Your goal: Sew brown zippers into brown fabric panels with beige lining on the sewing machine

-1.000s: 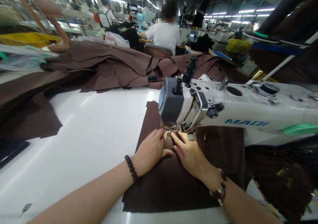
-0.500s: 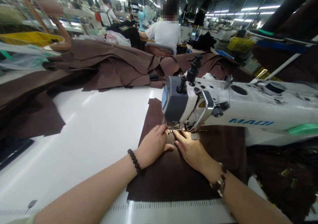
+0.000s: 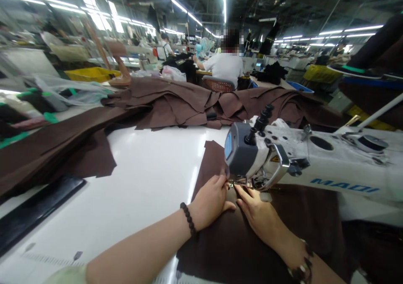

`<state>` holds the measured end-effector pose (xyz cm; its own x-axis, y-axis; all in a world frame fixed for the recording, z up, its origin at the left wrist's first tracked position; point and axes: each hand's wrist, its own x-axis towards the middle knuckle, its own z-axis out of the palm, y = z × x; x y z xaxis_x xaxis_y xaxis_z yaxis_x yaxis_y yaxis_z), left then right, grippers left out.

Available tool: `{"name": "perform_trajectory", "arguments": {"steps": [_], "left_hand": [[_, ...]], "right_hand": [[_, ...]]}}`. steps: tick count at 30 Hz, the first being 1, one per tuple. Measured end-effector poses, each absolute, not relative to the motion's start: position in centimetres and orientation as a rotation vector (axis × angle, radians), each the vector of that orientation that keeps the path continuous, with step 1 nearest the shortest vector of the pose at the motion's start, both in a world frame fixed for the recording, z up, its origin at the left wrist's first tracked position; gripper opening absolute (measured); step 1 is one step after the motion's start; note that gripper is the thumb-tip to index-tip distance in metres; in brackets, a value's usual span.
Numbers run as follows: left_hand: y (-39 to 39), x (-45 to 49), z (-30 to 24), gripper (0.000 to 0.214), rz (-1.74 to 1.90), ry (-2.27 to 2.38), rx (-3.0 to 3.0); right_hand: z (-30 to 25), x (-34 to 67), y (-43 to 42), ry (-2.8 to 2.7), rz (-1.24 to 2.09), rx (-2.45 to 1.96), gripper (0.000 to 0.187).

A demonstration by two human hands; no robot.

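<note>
A dark brown fabric panel (image 3: 220,250) lies flat on the white table, running under the head of the sewing machine (image 3: 252,149). My left hand (image 3: 212,202) rests on the panel just left of the presser foot (image 3: 231,184), its thumb stretched toward the right. On the other side of the foot, my right hand (image 3: 261,212) lies on the same fabric with its fingers extended toward the needle area. Both hands press on the cloth with fingers apart. The needle and the tips of some right-hand fingers are partly hidden beneath the machine head.
Behind the machine, a long heap of brown fabric pieces (image 3: 176,103) spans the table and continues along the left. A black flat tray (image 3: 40,210) sits at the left edge. Farther back are a yellow basket (image 3: 91,74) and a seated person (image 3: 225,67) in white.
The whole view has swung up and to the left, so everything appears lower and farther right. Both hands keep their places on the fabric by the presser foot.
</note>
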<state>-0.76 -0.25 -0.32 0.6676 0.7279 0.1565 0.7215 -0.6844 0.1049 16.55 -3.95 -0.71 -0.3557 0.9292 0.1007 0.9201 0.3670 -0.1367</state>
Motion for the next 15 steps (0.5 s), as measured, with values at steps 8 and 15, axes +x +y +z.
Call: {"name": "perform_trajectory", "arguments": {"steps": [8, 15], "left_hand": [[-0.5, -1.1, -1.0, 0.064, 0.380, 1.232, 2.803], [-1.0, -1.4, -1.0, 0.074, 0.422, 1.276, 2.729]], "right_hand": [[-4.5, 17.5, -3.4, -2.314, -0.016, -1.578, 0.040], [-6.0, 19.7, -3.8, -2.248, -0.089, -1.752, 0.040]]}}
